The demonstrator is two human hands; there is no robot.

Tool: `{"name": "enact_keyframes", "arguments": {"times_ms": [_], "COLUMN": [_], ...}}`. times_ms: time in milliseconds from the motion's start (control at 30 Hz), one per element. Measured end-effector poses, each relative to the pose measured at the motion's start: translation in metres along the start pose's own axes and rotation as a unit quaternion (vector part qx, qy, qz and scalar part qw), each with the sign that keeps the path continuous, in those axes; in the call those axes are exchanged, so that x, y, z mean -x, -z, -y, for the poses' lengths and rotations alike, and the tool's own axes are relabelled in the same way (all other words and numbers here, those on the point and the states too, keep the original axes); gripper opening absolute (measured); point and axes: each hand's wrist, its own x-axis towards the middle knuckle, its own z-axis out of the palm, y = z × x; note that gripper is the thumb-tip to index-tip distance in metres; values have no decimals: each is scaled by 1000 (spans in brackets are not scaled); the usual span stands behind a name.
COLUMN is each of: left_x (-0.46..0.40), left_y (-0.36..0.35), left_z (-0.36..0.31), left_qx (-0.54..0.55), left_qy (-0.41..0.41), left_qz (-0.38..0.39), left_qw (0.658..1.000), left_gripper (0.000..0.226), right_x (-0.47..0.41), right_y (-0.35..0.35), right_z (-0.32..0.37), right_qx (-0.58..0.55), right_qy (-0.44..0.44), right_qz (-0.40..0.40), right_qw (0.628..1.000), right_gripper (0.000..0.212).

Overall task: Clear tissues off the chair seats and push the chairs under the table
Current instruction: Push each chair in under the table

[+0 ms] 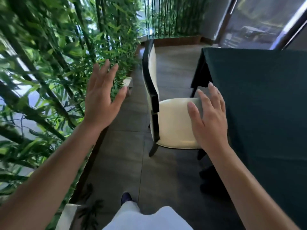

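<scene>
Both held out empty, fingers straight and spread: left hand (103,95) at 10 o'clock before bamboo (49,63), right hand (210,120) at 3 o'clock over cream chair (174,123) seat. Chair just beside green-clothed table (265,97), seat partly outside.

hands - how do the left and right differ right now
The left hand is raised in front of the bamboo plants, fingers spread wide. The right hand hangs over the chair seat beside the table, with its fingers closer together. Both are open, backs to the camera, holding nothing.
</scene>
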Motion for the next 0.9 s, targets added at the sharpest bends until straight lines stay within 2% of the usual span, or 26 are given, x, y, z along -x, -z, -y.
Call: {"name": "enact_keyframes", "arguments": {"times_ms": [200,467,700,900], "left_x": [-51,-157,-248,-287], "left_y": [-36,-82,-112,-154], "left_z": [40,91,67,38], "left_qx": [14,68,130,152], "left_qy": [2,-63,-177,-225], "left_qz": [24,71,57,69], "left_qw": [1000,993,974,960], "left_gripper": [62,62,61,59], "right_x": [-52,-123,-163,-184], "right_y": [-39,-84,-88,-67], "right_z": [5,43,57,26], "right_qx": [9,34,38,64], "right_qy": [-23,-67,-113,-142], "right_qz": [8,-32,-109,-171], "right_qw": [1000,997,987,973], "right_gripper": [66,65,65,69]}}
